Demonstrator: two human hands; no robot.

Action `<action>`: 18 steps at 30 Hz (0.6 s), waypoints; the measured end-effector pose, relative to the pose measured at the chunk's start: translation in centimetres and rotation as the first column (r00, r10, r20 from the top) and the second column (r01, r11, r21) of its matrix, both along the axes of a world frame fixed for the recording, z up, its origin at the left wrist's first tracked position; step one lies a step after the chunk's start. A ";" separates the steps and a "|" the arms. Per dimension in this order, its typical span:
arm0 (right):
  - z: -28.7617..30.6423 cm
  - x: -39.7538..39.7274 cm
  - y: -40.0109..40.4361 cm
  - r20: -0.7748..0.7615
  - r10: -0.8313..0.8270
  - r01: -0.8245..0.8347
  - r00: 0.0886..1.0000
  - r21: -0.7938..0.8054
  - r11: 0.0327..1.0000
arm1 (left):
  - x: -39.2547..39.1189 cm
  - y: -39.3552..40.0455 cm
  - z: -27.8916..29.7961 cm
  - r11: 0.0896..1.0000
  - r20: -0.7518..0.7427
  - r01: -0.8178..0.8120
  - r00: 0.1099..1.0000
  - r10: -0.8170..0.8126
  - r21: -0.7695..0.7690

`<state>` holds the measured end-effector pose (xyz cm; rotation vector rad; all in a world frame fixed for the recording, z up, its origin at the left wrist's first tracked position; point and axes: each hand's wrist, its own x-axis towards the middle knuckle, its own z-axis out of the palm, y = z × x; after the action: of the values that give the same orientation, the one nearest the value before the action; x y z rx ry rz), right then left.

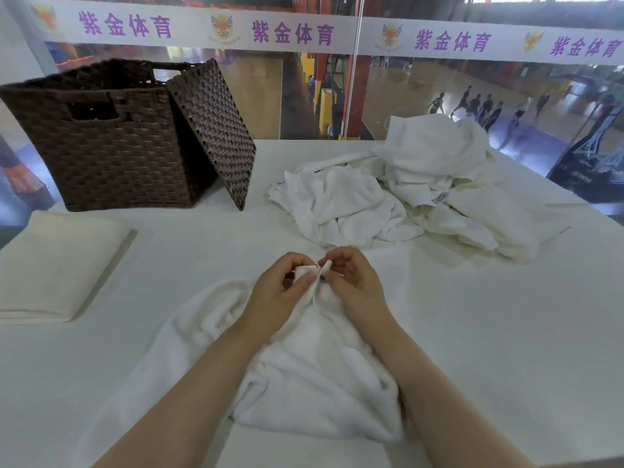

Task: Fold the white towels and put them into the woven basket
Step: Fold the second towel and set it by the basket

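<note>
Now two corners of a white towel, bunched on the near table, are pinched together by the left hand and right hand (thumbs on top). Far left stands the woven basket.

Both forearms extend forward and converge. Left hand and right hand meet at the fingertips, fingers curled, thumbs opposed, each pinching a towel corner between thumb and forefinger.
</note>
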<state>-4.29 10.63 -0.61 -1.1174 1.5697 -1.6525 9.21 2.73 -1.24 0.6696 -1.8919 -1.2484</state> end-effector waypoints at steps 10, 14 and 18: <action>-1.8 -0.2 -0.3 0.245 -0.013 0.004 0.969 0.040 0.999 | 0.1 -0.3 -1.0 0.998 0.073 -0.030 0.997 0.034 -0.047; -1.9 -0.9 -0.1 0.380 0.021 -0.007 0.925 -0.037 0.999 | 0.1 -0.2 -0.8 0.998 -0.017 -0.019 1.000 0.020 0.056; -1.9 -0.7 -0.1 0.399 0.114 -0.100 0.910 -0.056 0.993 | 0.1 0.2 -0.4 0.998 -0.013 0.052 0.999 -0.052 0.041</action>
<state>-5.02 10.58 -2.49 -0.7967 1.1982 -1.7089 9.35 2.88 -1.67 0.6362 -1.8889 -1.3248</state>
